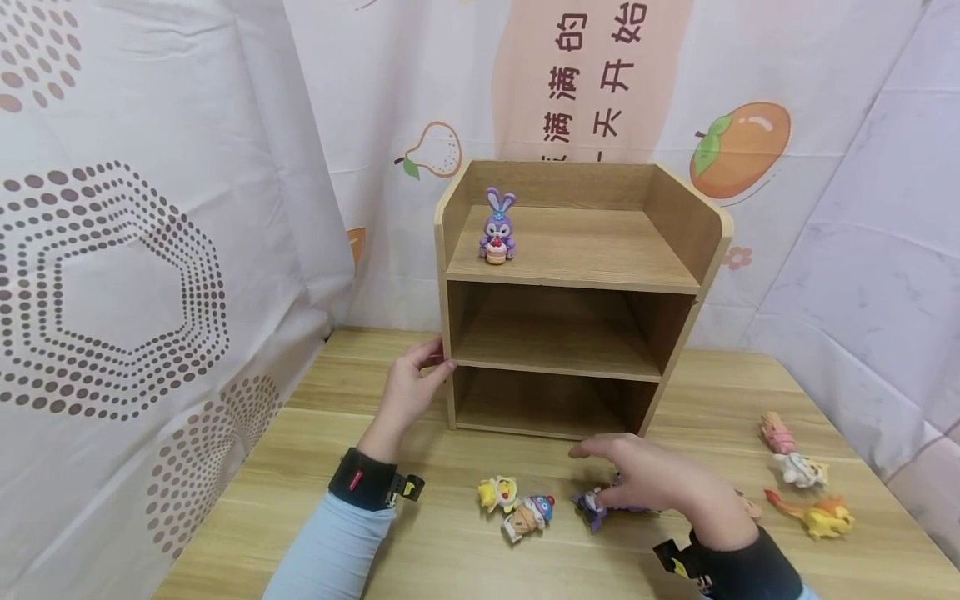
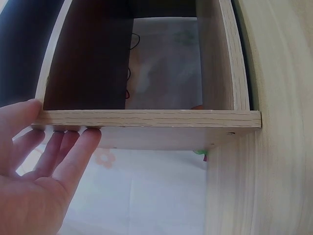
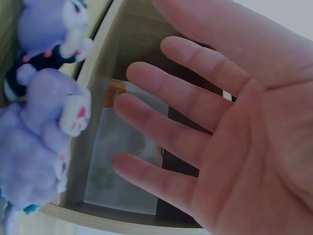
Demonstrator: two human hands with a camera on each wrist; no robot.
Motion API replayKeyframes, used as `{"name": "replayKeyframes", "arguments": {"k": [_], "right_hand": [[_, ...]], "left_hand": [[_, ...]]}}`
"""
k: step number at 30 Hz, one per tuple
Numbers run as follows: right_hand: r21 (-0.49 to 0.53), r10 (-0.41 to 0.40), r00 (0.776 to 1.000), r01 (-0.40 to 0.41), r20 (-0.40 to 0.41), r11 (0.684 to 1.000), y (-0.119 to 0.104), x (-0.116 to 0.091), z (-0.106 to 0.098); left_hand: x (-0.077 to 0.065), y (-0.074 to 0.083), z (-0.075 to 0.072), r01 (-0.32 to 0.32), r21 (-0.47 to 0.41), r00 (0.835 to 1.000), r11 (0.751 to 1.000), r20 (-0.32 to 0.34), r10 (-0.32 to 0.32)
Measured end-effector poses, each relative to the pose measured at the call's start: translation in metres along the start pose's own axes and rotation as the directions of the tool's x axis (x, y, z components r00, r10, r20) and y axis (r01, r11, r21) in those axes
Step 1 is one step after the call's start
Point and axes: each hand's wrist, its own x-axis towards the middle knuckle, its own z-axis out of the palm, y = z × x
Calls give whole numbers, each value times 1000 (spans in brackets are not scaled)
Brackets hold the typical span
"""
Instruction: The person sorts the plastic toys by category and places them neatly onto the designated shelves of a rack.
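A small wooden shelf unit (image 1: 573,284) stands on the table, a purple rabbit figurine (image 1: 498,232) with a cake upright on its top board. My left hand (image 1: 408,387) holds the unit's left side panel (image 2: 161,119), thumb at the front edge and fingers against the outer face. My right hand (image 1: 651,479), fingers spread and palm bare, hovers over purple figurines (image 1: 592,509) in front of the unit, partly hiding them. The right wrist view shows two of these, a lavender-headed figurine (image 3: 44,27) and a fluffy purple figurine (image 3: 34,142), beside the fingers.
Between the hands lie a yellow-and-white figurine (image 1: 498,493) and a blue-capped figurine (image 1: 528,517). At the right are a pink-and-tan figurine (image 1: 776,433), a white figurine (image 1: 801,470) and a yellow lion figurine (image 1: 825,518). Printed curtain (image 1: 390,75) hangs behind.
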Motion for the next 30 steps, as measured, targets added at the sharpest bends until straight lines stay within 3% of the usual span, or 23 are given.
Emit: {"name": "replayKeyframes", "arguments": {"k": [10,19,30], "right_hand": [[-35,-33,999,34,36,999,-1,-2,10],[-49,-76,997,76,17,996,0,-2,22],[-97,-55,998,56,16,994,-3,0,27]], "left_hand": [[-1,0,0,-4,-24,1000,1000,-10,4],[-1,2,1,17,-29,1000,999,0,-17],[-1,2,1,20,-22,1000,1000,3,-20]]}}
